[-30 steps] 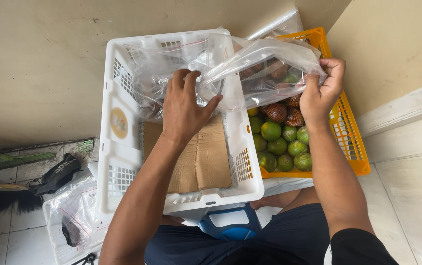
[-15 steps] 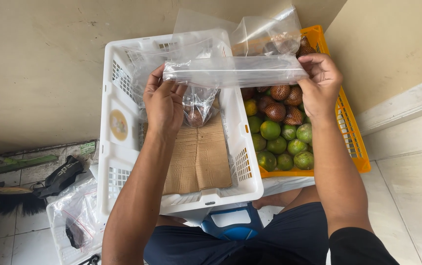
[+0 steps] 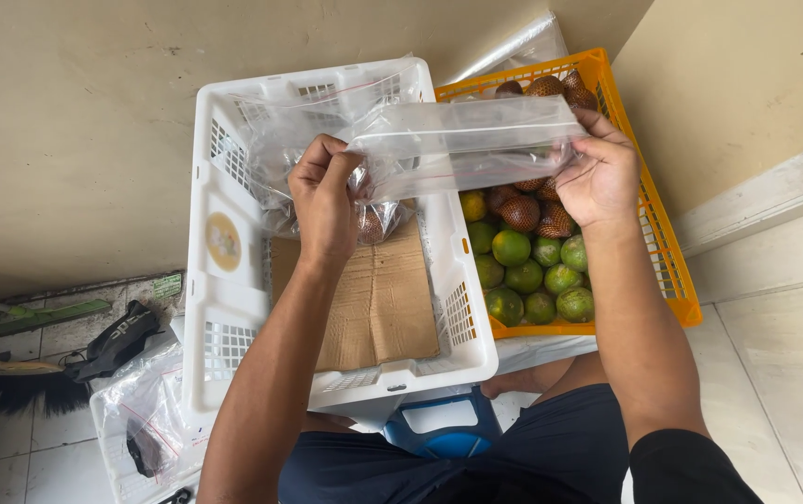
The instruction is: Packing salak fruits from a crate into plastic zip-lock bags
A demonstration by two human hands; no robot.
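We are now holding the clear plastic bag (image 3: 462,140) stretched flat between our left hand (image 3: 325,198) and right hand (image 3: 598,173), both pinching its ends, lower than before, over the white crate (image 3: 224,308) and orange fruit crate (image 3: 668,271).

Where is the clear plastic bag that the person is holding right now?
In the head view, the clear plastic bag is stretched between the left hand and right hand, above the white crate and the orange crate of fruit.
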